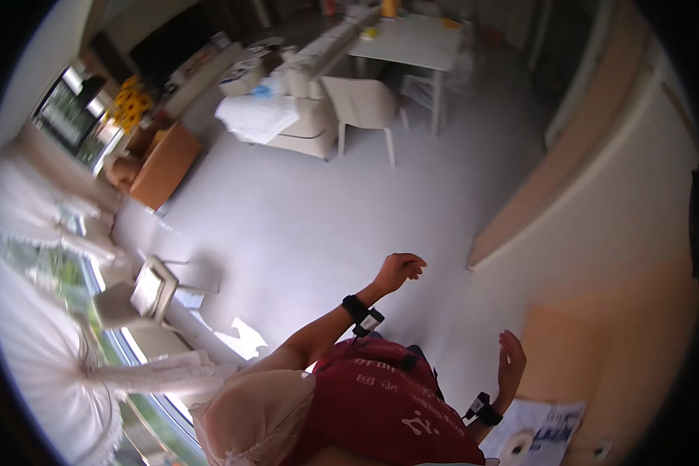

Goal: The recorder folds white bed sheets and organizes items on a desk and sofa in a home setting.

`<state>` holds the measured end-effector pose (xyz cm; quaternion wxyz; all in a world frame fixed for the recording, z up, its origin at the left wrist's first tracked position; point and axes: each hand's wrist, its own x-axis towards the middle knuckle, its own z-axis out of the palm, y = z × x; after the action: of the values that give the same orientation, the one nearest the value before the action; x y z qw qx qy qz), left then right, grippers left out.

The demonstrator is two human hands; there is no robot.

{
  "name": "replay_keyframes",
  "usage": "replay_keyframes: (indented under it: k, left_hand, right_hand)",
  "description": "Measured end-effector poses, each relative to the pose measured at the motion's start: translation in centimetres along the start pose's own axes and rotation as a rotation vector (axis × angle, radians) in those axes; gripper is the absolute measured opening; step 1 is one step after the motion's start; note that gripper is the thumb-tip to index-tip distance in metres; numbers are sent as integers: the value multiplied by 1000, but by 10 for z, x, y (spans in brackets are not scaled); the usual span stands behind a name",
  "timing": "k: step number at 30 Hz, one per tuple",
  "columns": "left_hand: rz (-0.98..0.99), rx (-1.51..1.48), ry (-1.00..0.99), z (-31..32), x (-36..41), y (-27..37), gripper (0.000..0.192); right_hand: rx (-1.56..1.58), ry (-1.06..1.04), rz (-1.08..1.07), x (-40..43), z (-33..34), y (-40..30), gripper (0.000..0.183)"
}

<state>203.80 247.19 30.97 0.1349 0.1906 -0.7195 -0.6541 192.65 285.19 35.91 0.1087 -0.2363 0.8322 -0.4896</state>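
Observation:
My left hand [401,272] is raised over the grey floor in front of me, its fingers loosely curled with nothing between them. Lower right, my right hand [511,361] is held up beside a tan wooden surface [559,349], fingers extended and empty. Each wrist wears a black strap with a small device; the left strap [358,310] and the right strap [489,411] both show. A dark red apron [378,402] with white writing covers my front. Below the right hand lies a printed package [536,434], partly hidden by the forearm.
A wall end [483,250] juts in at right. Ahead stand a white chair [364,105], a white table [413,43] and a cream sofa [309,128] with a white cloth. At left are an orange armchair [166,163], a pale chair [151,291] and curtained windows.

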Motion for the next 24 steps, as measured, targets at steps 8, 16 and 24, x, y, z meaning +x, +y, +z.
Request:
replay_keyframes:
  k: [8,16,24]
  left_hand:
    - [-84,69,693,-150,-62,-6,20]
    - [-77,48,1280,-262,-55,-35,28]
    - [-51,40,1402,-341,-12,-16,22]
  right_hand:
    - [-16,-469,-149,173,106,-20,29]
    - [66,-550,-228,321,222,-94,30]
    - [1,-728,-360,440,369,-160,31]
